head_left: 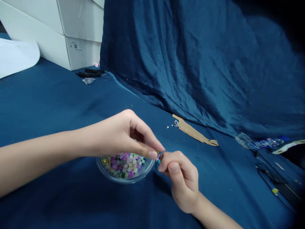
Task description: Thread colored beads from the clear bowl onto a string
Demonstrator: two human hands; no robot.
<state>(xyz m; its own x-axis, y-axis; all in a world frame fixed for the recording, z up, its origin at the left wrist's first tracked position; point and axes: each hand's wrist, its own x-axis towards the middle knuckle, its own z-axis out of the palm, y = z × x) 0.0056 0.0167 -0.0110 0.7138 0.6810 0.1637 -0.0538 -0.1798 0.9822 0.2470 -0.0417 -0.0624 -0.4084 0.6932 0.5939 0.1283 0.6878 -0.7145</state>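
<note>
- Tiny coloured beads (158, 158) sit pinched at my fingertips; they are so small that I cannot tell whether a thread runs through them.
- My left hand (119, 135) reaches in from the left, its fingers (152, 150) closed in a tight pinch at the beads.
- My right hand (183, 181) comes up from the other side, its fingers (173, 167) curled inward, with the tips pressed in at the same spot.
- Small, steady pinches right over the bowl seem the best way to work, since a slip would then land among the other beads.
- Just under my fingers, slightly left, a clear round bowl (125, 181) holds a heap of pink, purple, green and white beads (125, 165).
- Ahead and right of my fingers, a torn cardboard strip (194, 132) lies on the blue satin cloth (59, 101), with a few stray beads (175, 123) at its near end.
- Farther right sit a clear plastic bag (245, 141) and a black cable (264, 173).
- Far ahead and left are black strips (90, 73) and stacked white boxes (81, 31), with more blue cloth hanging to their right.
</note>
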